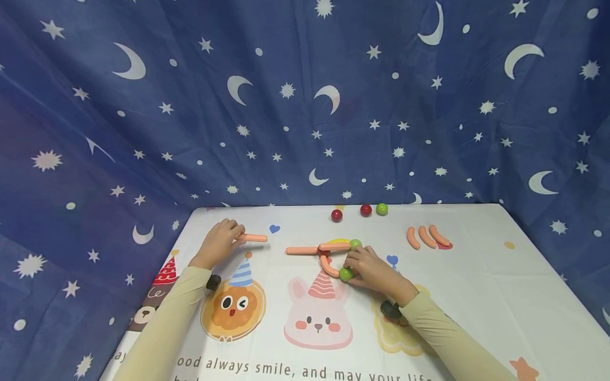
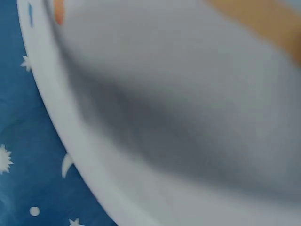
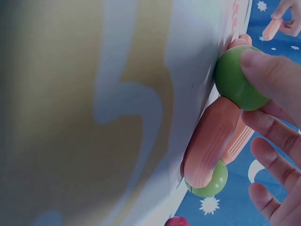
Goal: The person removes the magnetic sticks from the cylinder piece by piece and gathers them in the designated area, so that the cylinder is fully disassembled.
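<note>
My left hand (image 1: 220, 243) holds a straight orange stick (image 1: 254, 238) by one end, close over the far left of the table; the stick's tip (image 2: 59, 12) shows at the top of the left wrist view. Between thumb and fingertips, my right hand (image 1: 376, 272) pinches a green ball (image 3: 237, 77). That ball belongs to a joined figure: a curved orange stick (image 1: 329, 266) runs from it to a red ball, mostly covered, where two straight sticks (image 1: 301, 250) also meet. In the right wrist view another orange stick (image 3: 211, 141) leads down toward a second green ball (image 3: 214, 181).
Along the table's back edge lie two red balls (image 1: 337, 215) and a green ball (image 1: 382, 209). Three curved orange sticks (image 1: 427, 237) rest in a row at the right. The white cloth (image 1: 500, 296) bears printed cartoon faces; a blue star-patterned curtain (image 1: 295, 106) hangs behind.
</note>
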Motion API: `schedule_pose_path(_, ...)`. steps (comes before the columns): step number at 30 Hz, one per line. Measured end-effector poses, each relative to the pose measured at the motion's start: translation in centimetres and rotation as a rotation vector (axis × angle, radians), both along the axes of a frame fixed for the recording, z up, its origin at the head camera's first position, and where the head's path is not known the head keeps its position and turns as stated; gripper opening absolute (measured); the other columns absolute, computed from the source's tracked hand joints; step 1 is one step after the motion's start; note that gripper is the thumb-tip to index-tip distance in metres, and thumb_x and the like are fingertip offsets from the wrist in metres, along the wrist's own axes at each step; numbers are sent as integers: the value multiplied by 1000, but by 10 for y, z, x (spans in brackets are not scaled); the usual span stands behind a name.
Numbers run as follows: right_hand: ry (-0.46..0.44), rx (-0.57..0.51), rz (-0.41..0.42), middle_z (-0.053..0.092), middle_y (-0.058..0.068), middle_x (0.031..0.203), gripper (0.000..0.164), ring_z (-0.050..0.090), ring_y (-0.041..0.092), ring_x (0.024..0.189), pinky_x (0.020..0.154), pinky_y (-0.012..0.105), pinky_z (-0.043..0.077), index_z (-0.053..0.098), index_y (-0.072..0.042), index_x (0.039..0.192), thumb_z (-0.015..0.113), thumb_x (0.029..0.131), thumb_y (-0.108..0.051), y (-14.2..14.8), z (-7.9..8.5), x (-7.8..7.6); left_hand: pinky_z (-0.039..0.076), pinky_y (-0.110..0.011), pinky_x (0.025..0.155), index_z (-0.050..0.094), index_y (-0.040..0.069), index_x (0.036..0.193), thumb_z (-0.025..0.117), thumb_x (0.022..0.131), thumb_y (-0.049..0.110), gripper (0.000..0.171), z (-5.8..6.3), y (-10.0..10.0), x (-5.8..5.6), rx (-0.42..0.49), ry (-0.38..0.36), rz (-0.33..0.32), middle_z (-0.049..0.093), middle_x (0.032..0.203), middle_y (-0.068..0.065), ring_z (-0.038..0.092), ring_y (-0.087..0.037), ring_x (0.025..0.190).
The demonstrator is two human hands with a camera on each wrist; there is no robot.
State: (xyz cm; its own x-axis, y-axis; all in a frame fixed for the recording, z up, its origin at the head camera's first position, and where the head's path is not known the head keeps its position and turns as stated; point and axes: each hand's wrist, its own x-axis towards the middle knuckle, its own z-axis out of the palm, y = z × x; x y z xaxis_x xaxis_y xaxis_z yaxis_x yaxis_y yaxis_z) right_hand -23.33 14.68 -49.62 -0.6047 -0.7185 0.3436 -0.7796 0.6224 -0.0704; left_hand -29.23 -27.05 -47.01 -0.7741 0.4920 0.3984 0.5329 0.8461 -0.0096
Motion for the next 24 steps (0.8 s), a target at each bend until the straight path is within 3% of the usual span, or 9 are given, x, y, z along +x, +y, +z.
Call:
schedule_pose_path(4,11,-14,8,62,-2,90,32,52,17,90,80,36,39,67,-13,91,83,66,-25,1,0,0,45,-39,74,63,12,90,72,81,20,15,-8,-1,-15,-45,-41,25,59,85,-5,53,-22,81)
schedule_pose_path(9,15,-13,14,62,-2,91,32,52,17,90,79,36,40,67,-13,91,83,67,-26,1,-2,-1,45,-38,74,62,11,88,72,81,18,13,-18,1,-29,-83,-48,0,58,82,-5,53,-23,78)
schedule_pose_path(24,11,-19,14,62,-2,89,32,51,16,88,78,35,39,66,-13,91,82,67,-26,2,-2,-1,45,-40,74,60,12,84,69,84,23,14,-25,14,-47,-211,-111,72,56,78,-6,50,-23,75)
